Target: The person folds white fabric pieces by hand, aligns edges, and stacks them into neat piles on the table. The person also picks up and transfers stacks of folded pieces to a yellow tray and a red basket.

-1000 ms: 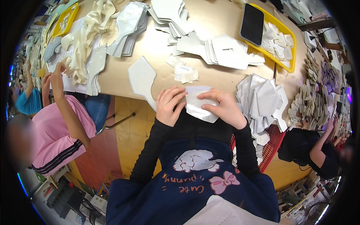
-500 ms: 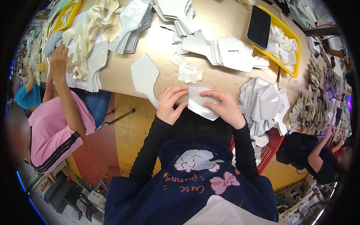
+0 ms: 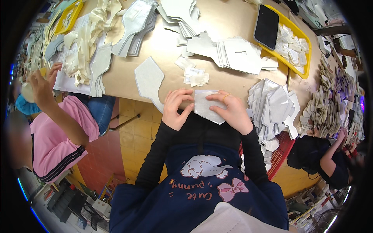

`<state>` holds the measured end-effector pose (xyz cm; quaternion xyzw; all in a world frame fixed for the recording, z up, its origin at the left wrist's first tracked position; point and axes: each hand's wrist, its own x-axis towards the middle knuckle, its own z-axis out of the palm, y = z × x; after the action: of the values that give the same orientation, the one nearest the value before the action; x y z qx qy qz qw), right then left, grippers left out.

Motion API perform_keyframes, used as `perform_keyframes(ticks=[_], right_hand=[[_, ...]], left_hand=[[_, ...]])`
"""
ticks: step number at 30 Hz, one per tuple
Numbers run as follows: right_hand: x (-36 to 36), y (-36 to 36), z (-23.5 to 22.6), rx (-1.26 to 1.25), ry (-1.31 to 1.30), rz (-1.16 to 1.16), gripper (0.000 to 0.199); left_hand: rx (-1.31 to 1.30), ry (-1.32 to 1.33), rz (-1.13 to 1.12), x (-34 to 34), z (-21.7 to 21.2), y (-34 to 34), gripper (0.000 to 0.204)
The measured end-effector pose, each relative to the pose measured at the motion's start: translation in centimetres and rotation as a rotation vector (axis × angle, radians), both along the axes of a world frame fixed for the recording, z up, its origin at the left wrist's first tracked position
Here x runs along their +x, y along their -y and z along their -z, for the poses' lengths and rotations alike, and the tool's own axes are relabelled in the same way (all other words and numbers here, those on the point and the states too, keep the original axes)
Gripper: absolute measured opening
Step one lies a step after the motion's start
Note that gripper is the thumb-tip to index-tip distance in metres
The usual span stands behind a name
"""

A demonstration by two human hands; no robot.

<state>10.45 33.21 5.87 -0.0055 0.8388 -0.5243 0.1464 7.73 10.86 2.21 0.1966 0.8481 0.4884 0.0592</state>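
Spanning the upper part of the view, the table has a tan cover and carries several stacks of cut pieces. At the left, a co-worker in a pink top is seated beside it, both hands raised. A fanned stack of white pieces lies near the table edge, to the right of the person's right hand; a red basket is below that stack. A yellow tray, farther off at the right, holds small pale scraps, and a dark phone rests across its left rim.

To the left of the left hand, 1 loose grey piece lies flat, its narrow tail directed at that hand's wrist.

Between the 2 hands, at the table edge, is a white piece. It lies to the right of the left hand and partly under the right, which is the nearer. Its length, little more than its width, runs from the table toward the body.

Right hand: thumb and fingers parted, on the upper face; a grip from beneath cannot be told. Left hand: fingers bent, tips at the left edge; contact or pinch cannot be confirmed.

Beyond the fingertips lie small labels.
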Motion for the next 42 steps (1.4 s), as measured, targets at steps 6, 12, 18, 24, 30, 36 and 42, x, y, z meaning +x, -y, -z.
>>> perform_keyframes(ticks=[6,12,18,24,30,36,42], right_hand=[[0.2,0.2,-0.1,0.031,-0.032,0.006,0.028],[0.4,0.4,-0.2,0.07,-0.029,0.009,0.026],[0.6,0.6,-0.8,0.11,-0.065,0.027,0.025],[1.7,-1.7,-2.0,0.202,0.039,0.009,0.015],[2.9,-3.0,-1.7,0.224,0.049,0.059,0.011],[3.5,-3.4,-1.8,0.281,0.048,0.067,0.013],[3.7,-3.0,-1.7,0.336,0.033,0.083,0.012]], left_hand=[[-0.041,-0.058,-0.007,0.2,-0.1,-0.6,0.027],[-0.082,-0.091,-0.005,0.2,0.1,-0.7,0.033],[-0.116,-0.11,0.006,0.4,0.1,-0.7,0.034],[-0.167,-0.142,0.003,0.8,0.1,-0.9,0.033],[-0.177,-0.167,0.017,0.8,0.3,-0.9,0.033],[-0.222,-0.176,-0.001,1.1,-0.1,-1.3,0.032],[-0.275,-0.279,-0.135,2.5,-0.6,-3.6,0.034]])
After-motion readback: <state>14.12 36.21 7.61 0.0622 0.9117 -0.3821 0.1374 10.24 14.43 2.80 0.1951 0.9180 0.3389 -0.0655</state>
